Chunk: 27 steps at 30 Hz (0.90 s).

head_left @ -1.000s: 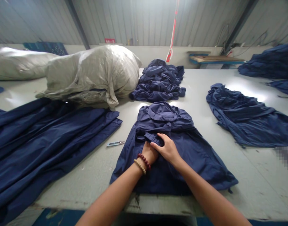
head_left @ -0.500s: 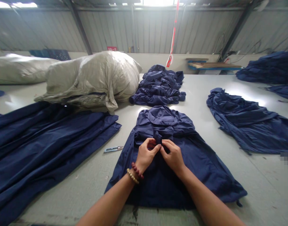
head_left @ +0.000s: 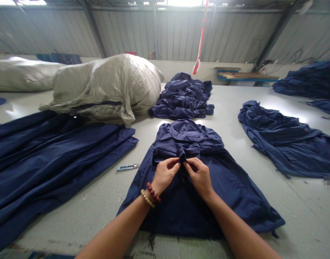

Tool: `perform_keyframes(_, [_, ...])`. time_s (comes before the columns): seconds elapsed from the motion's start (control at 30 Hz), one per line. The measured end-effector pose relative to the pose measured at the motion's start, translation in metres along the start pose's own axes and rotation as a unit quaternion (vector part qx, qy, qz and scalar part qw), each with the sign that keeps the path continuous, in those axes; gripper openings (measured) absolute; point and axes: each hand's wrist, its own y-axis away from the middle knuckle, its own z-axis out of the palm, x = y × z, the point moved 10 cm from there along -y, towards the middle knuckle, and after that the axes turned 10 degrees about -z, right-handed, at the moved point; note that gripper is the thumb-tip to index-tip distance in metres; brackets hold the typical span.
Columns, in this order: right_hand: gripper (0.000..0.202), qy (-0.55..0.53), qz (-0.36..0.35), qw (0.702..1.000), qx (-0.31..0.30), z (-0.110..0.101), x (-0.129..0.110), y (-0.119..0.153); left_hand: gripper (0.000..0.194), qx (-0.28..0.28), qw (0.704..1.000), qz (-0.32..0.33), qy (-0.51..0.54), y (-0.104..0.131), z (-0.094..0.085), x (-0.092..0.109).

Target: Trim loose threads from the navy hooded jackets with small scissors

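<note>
Since a second ago, the left hand [head_left: 164, 174] has come out from behind a narrow cloth end [head_left: 182, 155], and the right hand [head_left: 199, 176] has drawn in close, so that the two now face each other. Each hand is narrowed to a pinch, thumb against fingers, holding its own side of that dark navy end just above the thumbs. The cloth end belongs to a navy garment [head_left: 178, 217] lying on the pale table [head_left: 92, 205] directly in front of the person, wide hem nearest, bunched top farthest away. Whether the end is a cuff or a strap cannot be told; the fingers cover part of it.

For a tidy result, it seems best to keep both pinches level and light, to ease the edge around a little at a time, and to keep the cloth from twisting. Letting the rest of the garment lie slack would likely avoid a pull. Thread snips [head_left: 128, 167] lie just left of the garment, near the left forearm; the loose beaded bracelets [head_left: 151, 195] on that wrist could perhaps catch on the fabric.
</note>
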Motion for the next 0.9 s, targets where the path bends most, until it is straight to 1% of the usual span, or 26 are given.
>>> perform_keyframes(0.07, [0.027,-0.029,0.042,0.999,0.009,-0.001,0.009,0.002,0.038,-0.017,0.998,-0.015,0.056,-0.002,0.003,-0.005])
perform_keyframes(0.13, [0.033,-0.067,0.085,0.994,0.009,0.000,0.019,0.004,0.038,-0.012,0.995,-0.034,0.096,-0.004,0.002,-0.011])
perform_keyframes(0.2, [0.036,-0.106,0.118,0.987,0.006,0.004,0.028,0.006,0.039,-0.006,0.991,-0.047,0.122,-0.004,0.002,-0.014])
perform_keyframes(0.27, [0.039,-0.157,0.150,0.976,0.011,0.009,0.038,0.009,0.045,-0.011,0.991,-0.041,0.125,-0.002,0.004,-0.011])
perform_keyframes(0.33, [0.042,-0.240,0.194,0.951,0.029,0.017,0.048,0.012,0.051,-0.014,0.994,-0.014,0.105,0.003,0.006,-0.002])
perform_keyframes(0.43, [0.049,-0.375,0.243,0.893,0.056,0.030,0.055,0.017,0.048,-0.022,0.996,0.043,0.081,0.012,0.008,0.016])
perform_keyframes(0.47, [0.050,-0.404,0.250,0.878,0.060,0.033,0.055,0.018,0.045,-0.026,0.994,0.056,0.092,0.014,0.008,0.021])
perform_keyframes(0.53, [0.047,-0.431,0.263,0.861,0.057,0.035,0.054,0.019,0.038,-0.031,0.988,0.063,0.136,0.016,0.007,0.024])
perform_keyframes(0.63, [0.039,-0.439,0.283,0.852,0.027,0.037,0.047,0.022,0.032,-0.035,0.976,0.037,0.210,0.013,0.005,0.020])
perform_keyframes(0.73, [0.033,-0.439,0.281,0.854,0.010,0.036,0.040,0.021,0.032,-0.048,0.963,0.003,0.265,0.011,0.006,0.015])
perform_keyframes(0.83, [0.029,-0.435,0.271,0.858,0.013,0.034,0.035,0.018,0.034,-0.048,0.954,-0.016,0.295,0.011,0.005,0.015])
perform_keyframes(0.9, [0.031,-0.429,0.270,0.862,0.008,0.034,0.034,0.018,0.036,-0.042,0.954,-0.021,0.295,0.011,0.004,0.015])
